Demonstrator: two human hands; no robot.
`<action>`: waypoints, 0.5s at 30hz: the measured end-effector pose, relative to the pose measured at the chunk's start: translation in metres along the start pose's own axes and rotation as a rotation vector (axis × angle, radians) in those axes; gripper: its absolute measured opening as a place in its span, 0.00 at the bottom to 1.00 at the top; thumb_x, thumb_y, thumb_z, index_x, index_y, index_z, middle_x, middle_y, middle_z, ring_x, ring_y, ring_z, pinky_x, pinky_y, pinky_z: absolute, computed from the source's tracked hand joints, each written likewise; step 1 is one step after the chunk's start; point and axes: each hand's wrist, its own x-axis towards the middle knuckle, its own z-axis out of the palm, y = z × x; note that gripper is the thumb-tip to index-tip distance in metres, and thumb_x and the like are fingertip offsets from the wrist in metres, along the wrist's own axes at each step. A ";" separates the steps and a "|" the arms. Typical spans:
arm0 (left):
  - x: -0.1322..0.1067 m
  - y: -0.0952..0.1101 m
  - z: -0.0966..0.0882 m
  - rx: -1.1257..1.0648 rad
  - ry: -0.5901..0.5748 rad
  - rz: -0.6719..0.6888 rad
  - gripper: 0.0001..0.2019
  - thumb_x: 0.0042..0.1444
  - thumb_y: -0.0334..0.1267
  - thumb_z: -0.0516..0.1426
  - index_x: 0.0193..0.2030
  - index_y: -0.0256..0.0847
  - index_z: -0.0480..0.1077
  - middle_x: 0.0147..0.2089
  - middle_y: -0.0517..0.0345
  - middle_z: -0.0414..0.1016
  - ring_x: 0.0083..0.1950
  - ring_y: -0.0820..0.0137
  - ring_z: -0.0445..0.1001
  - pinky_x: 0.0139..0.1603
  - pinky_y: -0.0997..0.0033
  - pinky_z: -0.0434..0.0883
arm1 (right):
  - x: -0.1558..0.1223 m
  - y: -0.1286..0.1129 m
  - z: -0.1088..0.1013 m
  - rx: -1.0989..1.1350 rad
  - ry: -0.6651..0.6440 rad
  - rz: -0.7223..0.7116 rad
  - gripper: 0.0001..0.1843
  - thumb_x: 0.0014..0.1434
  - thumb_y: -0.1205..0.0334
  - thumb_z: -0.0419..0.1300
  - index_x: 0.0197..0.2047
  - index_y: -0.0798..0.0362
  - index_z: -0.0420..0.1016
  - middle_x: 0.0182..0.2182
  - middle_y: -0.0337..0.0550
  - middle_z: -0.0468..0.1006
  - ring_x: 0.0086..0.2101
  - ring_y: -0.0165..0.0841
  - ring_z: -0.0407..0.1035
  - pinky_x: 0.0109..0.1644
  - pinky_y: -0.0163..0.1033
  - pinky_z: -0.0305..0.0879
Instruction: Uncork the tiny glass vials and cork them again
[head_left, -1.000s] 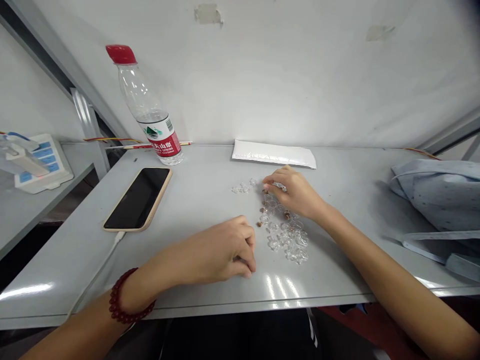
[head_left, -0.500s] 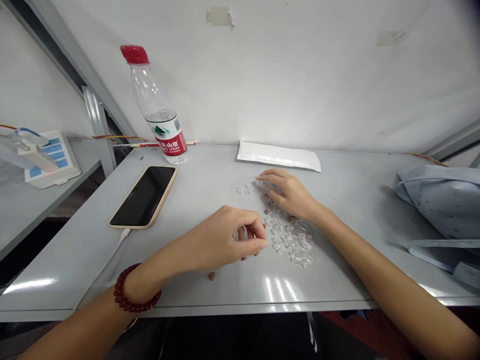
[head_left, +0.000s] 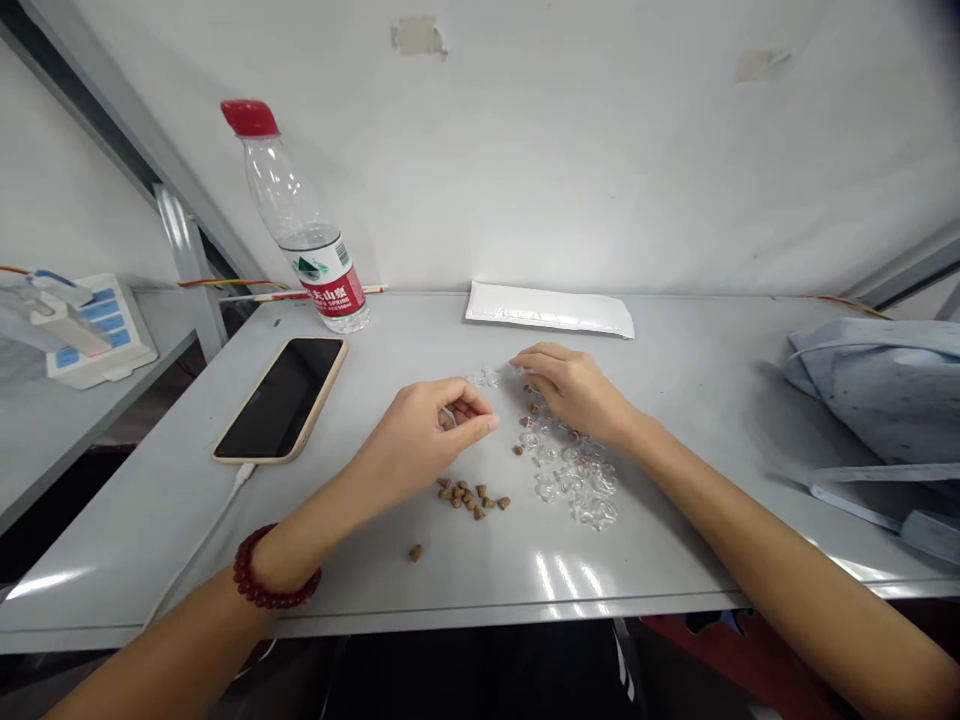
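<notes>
My left hand [head_left: 429, 432] is raised over the table, its thumb and forefinger brought together in a pinch. Whatever lies between those fingertips is too small or hidden to make out. Below it is a loose group of small brown cone-shaped pieces [head_left: 478, 497], and one more brown piece [head_left: 415, 552] lies apart, nearer the front edge. My right hand [head_left: 571, 385] rests low, fingers apart, fingertips touching or close beside small clear plastic pieces [head_left: 487, 377]. Under and in front of its wrist spreads a heap of clear plastic pieces [head_left: 592, 485] mixed with several brown ones.
A phone [head_left: 281, 400] on a charging cable lies left. Behind it stands a red-capped water bottle [head_left: 304, 225]. A flat white packet [head_left: 550, 311] lies by the wall. A pale blue fabric bag [head_left: 877, 385] is right, a power strip [head_left: 105, 330] far left.
My left hand has moved up and left, away from the heap, uncovering the group of brown pieces. My right hand stays nearly in place. The view has shifted slightly.
</notes>
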 end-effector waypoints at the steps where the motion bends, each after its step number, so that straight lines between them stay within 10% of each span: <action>1: 0.001 0.000 0.000 0.017 0.047 0.004 0.08 0.56 0.42 0.57 0.33 0.39 0.72 0.32 0.59 0.75 0.33 0.70 0.72 0.34 0.72 0.69 | -0.001 -0.004 -0.001 0.034 0.027 -0.008 0.16 0.61 0.73 0.50 0.47 0.56 0.74 0.42 0.51 0.77 0.42 0.37 0.71 0.47 0.46 0.69; 10: 0.007 -0.008 -0.005 0.009 0.070 0.092 0.06 0.53 0.40 0.61 0.32 0.39 0.72 0.32 0.60 0.76 0.34 0.70 0.72 0.39 0.70 0.70 | -0.009 -0.042 -0.008 0.297 0.027 -0.074 0.10 0.61 0.71 0.55 0.44 0.54 0.74 0.39 0.44 0.79 0.40 0.32 0.72 0.43 0.39 0.67; 15: 0.006 -0.008 -0.001 -0.041 0.085 0.101 0.07 0.52 0.40 0.62 0.31 0.39 0.73 0.32 0.59 0.76 0.36 0.70 0.73 0.41 0.69 0.70 | -0.010 -0.042 -0.006 0.567 -0.008 0.123 0.08 0.58 0.69 0.58 0.40 0.52 0.77 0.37 0.41 0.80 0.37 0.31 0.73 0.43 0.40 0.67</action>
